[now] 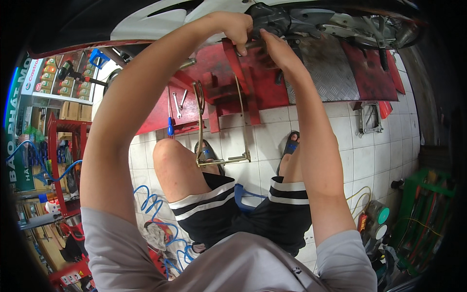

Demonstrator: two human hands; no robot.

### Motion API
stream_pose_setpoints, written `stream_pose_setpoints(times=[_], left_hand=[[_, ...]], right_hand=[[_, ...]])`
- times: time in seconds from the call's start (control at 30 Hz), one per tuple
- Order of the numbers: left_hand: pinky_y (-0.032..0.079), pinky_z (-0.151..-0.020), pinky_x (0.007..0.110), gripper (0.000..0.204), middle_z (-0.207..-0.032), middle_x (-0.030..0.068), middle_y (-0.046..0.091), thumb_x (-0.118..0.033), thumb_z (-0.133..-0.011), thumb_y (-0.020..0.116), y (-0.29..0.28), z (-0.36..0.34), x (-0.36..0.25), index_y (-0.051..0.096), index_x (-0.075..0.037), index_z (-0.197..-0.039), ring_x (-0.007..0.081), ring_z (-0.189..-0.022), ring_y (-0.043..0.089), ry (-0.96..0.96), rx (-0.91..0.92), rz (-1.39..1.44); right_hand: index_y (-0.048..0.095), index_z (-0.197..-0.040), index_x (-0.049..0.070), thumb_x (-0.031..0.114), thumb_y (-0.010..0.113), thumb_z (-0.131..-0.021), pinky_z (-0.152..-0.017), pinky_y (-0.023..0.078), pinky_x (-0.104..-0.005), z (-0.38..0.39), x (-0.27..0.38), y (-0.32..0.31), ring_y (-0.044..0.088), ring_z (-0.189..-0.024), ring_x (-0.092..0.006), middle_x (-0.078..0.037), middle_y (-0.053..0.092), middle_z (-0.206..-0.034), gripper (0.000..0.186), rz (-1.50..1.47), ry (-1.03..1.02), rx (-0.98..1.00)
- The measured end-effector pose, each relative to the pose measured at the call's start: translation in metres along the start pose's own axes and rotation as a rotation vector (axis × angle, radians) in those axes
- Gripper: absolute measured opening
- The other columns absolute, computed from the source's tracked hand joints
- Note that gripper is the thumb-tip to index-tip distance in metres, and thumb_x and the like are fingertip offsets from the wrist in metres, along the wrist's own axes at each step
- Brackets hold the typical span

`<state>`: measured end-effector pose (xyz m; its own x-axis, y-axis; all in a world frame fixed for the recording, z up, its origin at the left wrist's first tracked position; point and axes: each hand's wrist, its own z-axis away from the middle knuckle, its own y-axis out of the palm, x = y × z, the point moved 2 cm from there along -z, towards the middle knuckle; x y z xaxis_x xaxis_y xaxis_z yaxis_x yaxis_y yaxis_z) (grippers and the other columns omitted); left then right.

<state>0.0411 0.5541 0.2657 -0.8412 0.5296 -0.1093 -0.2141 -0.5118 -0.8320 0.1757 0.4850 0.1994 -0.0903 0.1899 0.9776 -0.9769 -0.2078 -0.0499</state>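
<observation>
Both my arms reach up to the dark engine part [269,19] of a motorbike at the top of the head view. My left hand [235,30] is at the left side of that part, fingers curled and thumb pointing down; what lies within them is hidden. Opposite it, my right hand [278,50] is close to the underside of the engine. Its fingers are partly hidden and smeared by motion. Beneath the hands is a red lift platform [272,86] with upright red brackets [248,87]. A screwdriver [170,125] with a blue handle and two wrenches [177,106] lie on the platform's left part.
A thin brass-coloured metal frame [200,131] hangs down in front of the platform, near my left foot. Coiled blue hose [154,214] lies at lower left by a red tool rack [56,160]. A green crate [423,214] stands at right. A blue stool [239,197] is beneath me.
</observation>
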Motion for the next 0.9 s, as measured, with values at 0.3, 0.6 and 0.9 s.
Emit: stream_pose_setpoints(times=[0.3, 0.6, 0.9], left_hand=[[0.051, -0.070, 0.033, 0.048, -0.083, 0.0105, 0.071, -0.024, -0.059, 0.083, 0.000, -0.006, 0.004, 0.070, 0.001, -0.099, 0.0213, -0.080, 0.066, -0.019, -0.010, -0.064], [0.050, -0.066, 0.032, 0.040, -0.081, 0.0090, 0.071, -0.022, -0.062, 0.082, 0.000, -0.002, 0.001, 0.072, -0.001, -0.096, 0.0199, -0.077, 0.065, 0.008, 0.011, -0.043], [0.049, -0.066, 0.031, 0.037, -0.080, 0.0079, 0.070, -0.025, -0.066, 0.080, 0.000, 0.000, 0.007, 0.073, -0.002, -0.094, 0.0187, -0.071, 0.063, 0.081, 0.093, 0.091]], right_hand=[[0.051, -0.125, 0.002, 0.049, 0.045, -0.093, -0.061, 0.056, -0.0309, -0.003, -0.004, -0.002, 0.067, -0.072, -0.0220, -0.015, 0.062, -0.094, 0.057, -0.118, 0.100, 0.056], [0.052, -0.123, 0.003, 0.051, 0.046, -0.091, -0.061, 0.056, -0.0320, 0.000, -0.001, -0.002, 0.066, -0.066, -0.0230, -0.016, 0.061, -0.089, 0.059, -0.038, 0.065, 0.018], [0.054, -0.121, 0.004, 0.054, 0.049, -0.087, -0.059, 0.054, -0.0314, 0.002, -0.001, -0.001, 0.065, -0.065, -0.0212, -0.016, 0.061, -0.090, 0.061, 0.001, 0.056, -0.018]])
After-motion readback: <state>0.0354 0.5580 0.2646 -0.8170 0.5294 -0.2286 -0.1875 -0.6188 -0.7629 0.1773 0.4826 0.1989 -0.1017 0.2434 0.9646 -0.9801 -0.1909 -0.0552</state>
